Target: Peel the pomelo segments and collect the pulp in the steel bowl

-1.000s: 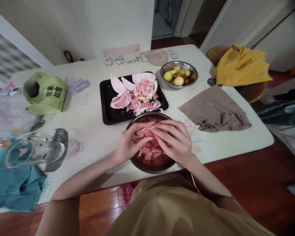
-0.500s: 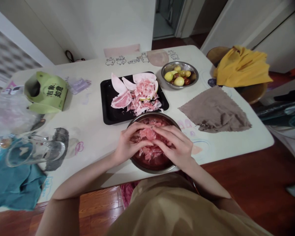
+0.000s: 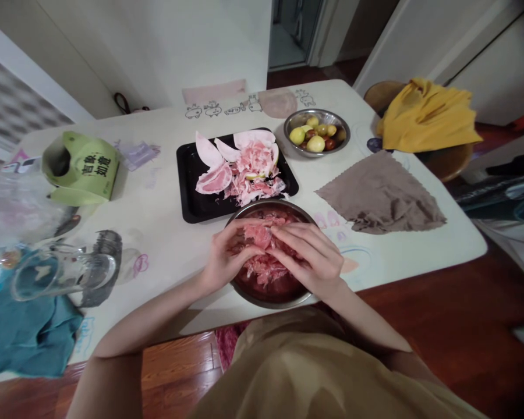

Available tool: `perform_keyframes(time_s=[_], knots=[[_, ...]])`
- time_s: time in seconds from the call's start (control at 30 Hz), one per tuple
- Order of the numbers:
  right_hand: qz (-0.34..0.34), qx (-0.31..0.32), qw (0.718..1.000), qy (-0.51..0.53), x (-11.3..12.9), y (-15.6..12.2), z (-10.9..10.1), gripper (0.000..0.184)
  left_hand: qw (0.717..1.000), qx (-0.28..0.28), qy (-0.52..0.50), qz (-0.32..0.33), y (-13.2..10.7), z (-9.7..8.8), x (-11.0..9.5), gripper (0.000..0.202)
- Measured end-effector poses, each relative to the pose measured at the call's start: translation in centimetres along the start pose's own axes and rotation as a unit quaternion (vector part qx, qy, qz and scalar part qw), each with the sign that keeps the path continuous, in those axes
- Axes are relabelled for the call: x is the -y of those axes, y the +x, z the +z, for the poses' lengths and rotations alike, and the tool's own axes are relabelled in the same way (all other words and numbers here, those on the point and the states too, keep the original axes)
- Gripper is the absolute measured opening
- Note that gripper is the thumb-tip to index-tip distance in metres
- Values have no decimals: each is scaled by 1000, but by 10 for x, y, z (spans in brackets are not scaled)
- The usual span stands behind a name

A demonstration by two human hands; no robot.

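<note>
A steel bowl [image 3: 248, 298] at the table's near edge holds pink pomelo flesh [image 3: 266, 269]. Both my hands are over it. My left hand [image 3: 225, 256] and my right hand [image 3: 310, 256] pinch one chunk of pomelo flesh [image 3: 258, 234] between their fingertips, above the rest of the pulp. Behind the bowl lies a black tray [image 3: 192, 201] with a heap of pink-white pomelo peel and membrane [image 3: 242, 169].
A small steel bowl of green and red fruits [image 3: 317, 132] sits behind the tray. A brown cloth [image 3: 379, 195] lies to the right, a yellow cloth [image 3: 425, 116] on a stool beyond. To the left are a green box [image 3: 81, 166], a glass jug [image 3: 61, 270] and a teal cloth [image 3: 26, 331].
My hands have drawn closer together and lifted a chunk of flesh up from the pulp; the fingers now pinch it instead of lying spread over the bowl.
</note>
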State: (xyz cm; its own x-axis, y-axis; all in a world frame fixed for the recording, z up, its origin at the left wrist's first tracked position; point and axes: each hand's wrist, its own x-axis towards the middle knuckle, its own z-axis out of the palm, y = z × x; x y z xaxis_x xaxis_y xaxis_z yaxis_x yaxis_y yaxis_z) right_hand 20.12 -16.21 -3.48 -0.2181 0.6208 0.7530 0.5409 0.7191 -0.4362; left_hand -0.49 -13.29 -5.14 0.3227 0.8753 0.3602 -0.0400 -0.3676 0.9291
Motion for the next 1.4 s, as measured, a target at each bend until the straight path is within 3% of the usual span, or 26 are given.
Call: perform_keyframes(time_s=[0.27,0.53,0.9,1.2,1.4], knots=[[-14,-1,1000,-13,4,1,7,62,1000,-14,-5,-23,-2,1,4,52],[6,3,998,-56,6,-3,9,62,998,-32,61,-1,0,4,-2,39],[67,-10,996,-53,12,-1,12,58,996,-21,81,-5,0,6,-3,40],[66,-6,995,-80,12,-2,14,60,991,-23,134,-1,0,6,-2,32],[63,24,994,-86,11,3,13,67,991,-46,123,-38,-2,8,1,31]])
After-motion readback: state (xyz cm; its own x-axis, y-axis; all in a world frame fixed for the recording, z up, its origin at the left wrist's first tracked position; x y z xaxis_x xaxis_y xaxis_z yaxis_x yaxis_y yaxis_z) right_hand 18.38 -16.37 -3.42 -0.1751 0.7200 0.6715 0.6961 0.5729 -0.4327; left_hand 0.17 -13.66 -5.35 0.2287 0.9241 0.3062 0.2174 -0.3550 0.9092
